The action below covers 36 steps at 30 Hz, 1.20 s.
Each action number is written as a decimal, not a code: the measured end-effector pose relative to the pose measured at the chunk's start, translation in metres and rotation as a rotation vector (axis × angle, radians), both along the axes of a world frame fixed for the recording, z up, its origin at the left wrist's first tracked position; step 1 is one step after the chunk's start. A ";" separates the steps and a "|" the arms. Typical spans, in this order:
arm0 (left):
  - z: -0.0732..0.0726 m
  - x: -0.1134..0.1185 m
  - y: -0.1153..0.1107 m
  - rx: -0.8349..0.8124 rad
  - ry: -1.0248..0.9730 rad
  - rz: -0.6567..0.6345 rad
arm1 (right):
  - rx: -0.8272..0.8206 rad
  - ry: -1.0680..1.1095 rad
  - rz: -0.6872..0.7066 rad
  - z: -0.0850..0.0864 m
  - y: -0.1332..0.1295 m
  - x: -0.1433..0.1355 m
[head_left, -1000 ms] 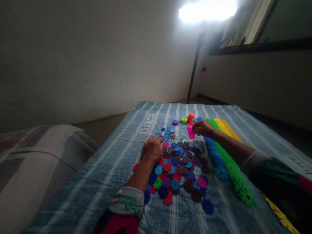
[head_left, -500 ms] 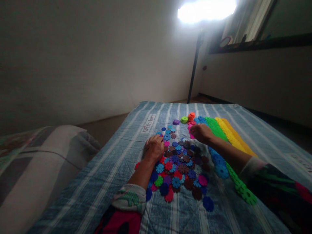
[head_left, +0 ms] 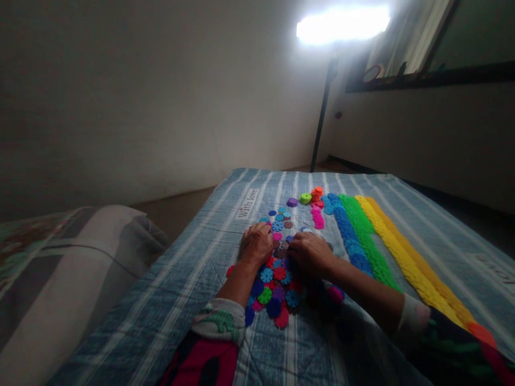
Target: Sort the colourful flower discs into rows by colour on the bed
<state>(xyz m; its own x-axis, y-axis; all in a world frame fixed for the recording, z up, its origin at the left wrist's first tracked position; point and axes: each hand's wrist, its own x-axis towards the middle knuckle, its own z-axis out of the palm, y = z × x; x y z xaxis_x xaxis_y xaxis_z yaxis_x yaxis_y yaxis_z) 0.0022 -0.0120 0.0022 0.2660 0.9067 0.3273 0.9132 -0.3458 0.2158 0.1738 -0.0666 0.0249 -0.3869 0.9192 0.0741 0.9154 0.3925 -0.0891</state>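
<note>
Small notched plastic discs (head_left: 279, 274) in mixed colours lie in a loose heap on the striped cloth. At the heap's left side rests my left hand (head_left: 257, 244), its fingers curled; what they hold, if anything, is hidden. My right hand (head_left: 311, 252) reaches into the heap from the right, fingers bent down and together, their tips out of sight among the discs. Beyond it, a short pink row of discs (head_left: 317, 219) runs toward me. Longer overlapping rows stand to the right: blue (head_left: 346, 233), green (head_left: 364, 228), yellow (head_left: 396, 249) and orange-yellow (head_left: 420, 260).
Small piles of orange discs (head_left: 317, 193), lime discs (head_left: 304, 198) and purple discs (head_left: 292, 202) sit at the far end. A lit lamp (head_left: 344, 26) on a black pole stands behind the bed-like surface. At left lies a folded grey-and-white blanket (head_left: 100, 252).
My right hand has come back from the pink row to the heap, moving left and nearer to me. My left hand has stayed nearly in place.
</note>
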 end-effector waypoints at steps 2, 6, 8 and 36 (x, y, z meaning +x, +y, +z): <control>-0.001 0.000 0.001 -0.005 -0.008 0.000 | 0.006 -0.008 0.011 -0.001 -0.004 0.001; -0.003 -0.001 0.003 -0.005 -0.019 0.000 | 0.010 -0.013 -0.003 0.003 -0.006 -0.001; -0.004 -0.001 0.004 -0.001 -0.020 -0.001 | 0.011 -0.010 -0.033 0.006 -0.002 -0.004; -0.006 -0.003 0.007 -0.007 -0.007 0.027 | 0.032 0.062 -0.250 0.001 0.039 -0.049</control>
<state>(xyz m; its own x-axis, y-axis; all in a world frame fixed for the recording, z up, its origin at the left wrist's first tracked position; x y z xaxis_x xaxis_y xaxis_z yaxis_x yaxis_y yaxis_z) -0.0007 -0.0050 -0.0036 0.2390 0.9159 0.3225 0.9207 -0.3193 0.2244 0.1244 -0.0277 0.0260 -0.1418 0.9825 0.1212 0.9776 0.1582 -0.1388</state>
